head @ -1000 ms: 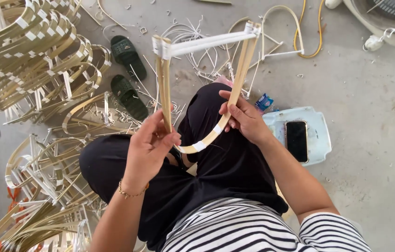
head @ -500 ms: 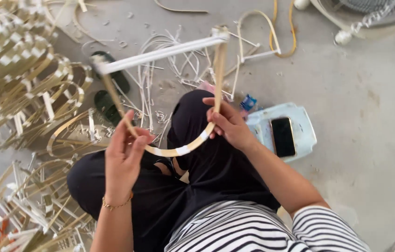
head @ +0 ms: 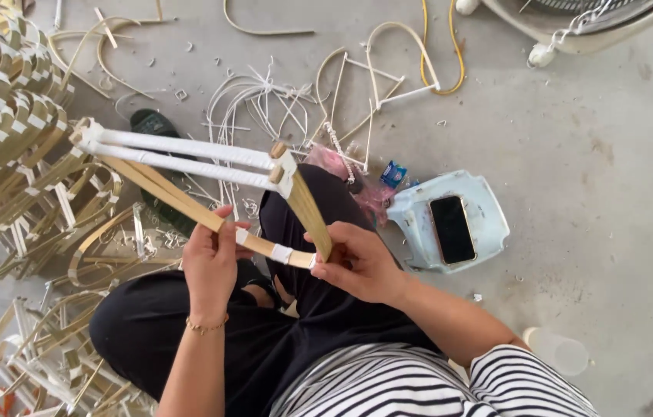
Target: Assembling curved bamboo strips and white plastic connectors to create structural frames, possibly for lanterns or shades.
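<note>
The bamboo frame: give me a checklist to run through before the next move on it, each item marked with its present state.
1. Left hand grips the bamboo frame on its left strip: ok.
2. Right hand grips the frame at the lower right bend: ok.
3. White wrap on the lower strip sits between both hands, in plain sight: ok.
4. Upper right corner joint bound tight: cannot tell.
5. Frame held above the lap, apart from the pile of finished frames at left: ok.
6. Phone on the pale blue stool lies apart from the frame: ok.
</note>
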